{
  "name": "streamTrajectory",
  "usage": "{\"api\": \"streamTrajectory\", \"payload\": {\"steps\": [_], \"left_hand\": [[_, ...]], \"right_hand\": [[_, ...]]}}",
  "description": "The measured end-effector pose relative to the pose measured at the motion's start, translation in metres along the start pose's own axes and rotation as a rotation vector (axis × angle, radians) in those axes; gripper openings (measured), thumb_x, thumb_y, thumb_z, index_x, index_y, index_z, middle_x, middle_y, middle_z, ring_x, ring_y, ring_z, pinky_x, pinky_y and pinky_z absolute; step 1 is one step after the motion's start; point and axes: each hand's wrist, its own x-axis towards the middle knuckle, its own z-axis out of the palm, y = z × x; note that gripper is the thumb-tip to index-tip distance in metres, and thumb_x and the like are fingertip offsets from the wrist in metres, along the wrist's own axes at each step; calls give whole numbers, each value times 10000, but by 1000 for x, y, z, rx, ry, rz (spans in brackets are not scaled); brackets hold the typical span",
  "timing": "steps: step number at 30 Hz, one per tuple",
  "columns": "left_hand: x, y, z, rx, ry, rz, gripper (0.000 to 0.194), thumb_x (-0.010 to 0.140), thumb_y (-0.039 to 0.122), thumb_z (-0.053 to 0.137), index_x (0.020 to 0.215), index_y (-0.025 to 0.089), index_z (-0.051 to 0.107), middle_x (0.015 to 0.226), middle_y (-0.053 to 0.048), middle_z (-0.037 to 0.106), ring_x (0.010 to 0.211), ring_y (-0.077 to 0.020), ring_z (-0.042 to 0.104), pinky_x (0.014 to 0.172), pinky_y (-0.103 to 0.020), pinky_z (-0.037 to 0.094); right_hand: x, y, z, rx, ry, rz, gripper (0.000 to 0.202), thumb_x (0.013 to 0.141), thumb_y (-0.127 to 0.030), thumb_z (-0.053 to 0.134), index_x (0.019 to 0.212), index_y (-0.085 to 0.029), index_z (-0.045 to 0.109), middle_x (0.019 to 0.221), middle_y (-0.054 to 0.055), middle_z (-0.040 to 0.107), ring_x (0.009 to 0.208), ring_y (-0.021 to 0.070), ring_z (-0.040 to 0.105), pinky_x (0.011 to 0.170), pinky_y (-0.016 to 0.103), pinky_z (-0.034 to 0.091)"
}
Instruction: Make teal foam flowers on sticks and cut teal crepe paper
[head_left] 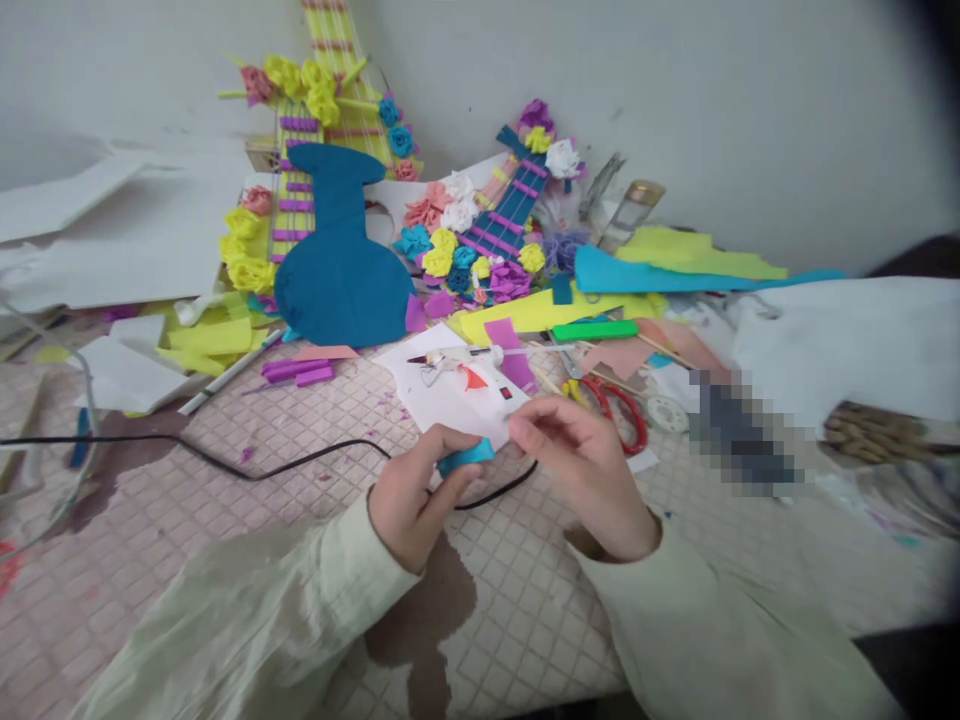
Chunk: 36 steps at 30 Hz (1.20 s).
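Note:
Between the thumb and fingers of my left hand (426,492) is a small blue paper roll (466,457). My right hand (581,462) hovers just to the right of it, thumb and index fingertip pinched together; whatever lies between them, if anything, is too small to make out. Just beyond my hands a white hot glue gun (480,378) with a red trigger rests on a white paper sheet (409,385). Purple paper rolls (298,372) lie to the left on the tiled surface. A blue guitar-shaped cutout (341,260) leans upright behind.
Red-handled scissors (626,415) and a green cutter (595,330) lie right of the glue gun. A black cable (247,475) crosses the surface. Flower-covered paper guitars (495,225) stand against the wall. Blue and yellow sheets (675,268) are piled at the right, beside white cloth-like material (847,340).

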Motion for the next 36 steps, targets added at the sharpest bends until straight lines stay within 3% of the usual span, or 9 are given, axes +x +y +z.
{"api": "streamTrajectory", "payload": {"steps": [6,8,11,16,19,24,29,33,36], "left_hand": [[2,-4,-1,-5,37,-27,98,790,244,499,870,189,490,736,-32,625,680,-162,576,613,-275,416],[2,-4,1,-7,64,-40,110,787,264,505,870,193,492,732,-32,623,678,-165,575,633,-287,422],[1,-3,3,-7,57,-40,132,788,289,499,880,195,488,752,-36,621,699,-171,576,667,-306,430],[0,-5,6,-10,81,-25,143,771,306,511,861,196,491,742,-28,601,706,-168,566,667,-308,430],[2,-7,6,-89,80,-51,149,774,312,504,849,184,490,735,-28,597,709,-163,565,680,-310,437],[5,-3,4,-270,108,-58,180,768,328,527,830,160,518,739,-38,600,711,-157,558,638,-284,440],[6,3,1,-346,149,-54,188,776,328,529,820,146,529,714,-38,579,685,-145,546,614,-270,438],[6,2,-5,-254,215,36,147,782,271,538,868,153,541,777,-41,586,718,-137,552,652,-267,440],[5,1,-8,-222,218,133,137,787,228,535,906,160,539,828,-48,612,759,-140,568,693,-273,451]], "right_hand": [[10,0,-98,-640,523,-215,343,874,-377,325,684,-192,543,705,29,591,716,159,559,718,324,423],[6,10,-139,-903,581,-75,400,890,-367,225,750,-195,558,864,68,628,831,198,555,782,370,389],[-2,26,-181,-968,600,56,339,851,-387,313,843,-181,583,785,107,651,736,266,552,739,461,367],[-6,33,-196,-909,608,111,317,815,-401,371,788,-177,594,644,106,640,658,278,543,704,472,357],[-7,21,-190,-836,665,32,320,841,-388,313,887,-184,555,757,94,649,725,243,550,713,405,377],[-3,-14,-152,-704,653,-114,275,820,-403,393,681,-196,511,682,28,564,692,173,532,676,303,405],[11,-37,-68,-465,224,-221,339,822,-386,442,550,-189,483,580,-12,504,597,121,489,612,261,405],[19,-37,-5,-133,-152,-178,119,779,-303,550,782,-188,580,732,-9,572,669,103,519,617,232,419],[22,-26,19,87,-282,-87,129,777,-284,560,871,-204,596,784,-4,574,682,95,517,620,225,423]]}}
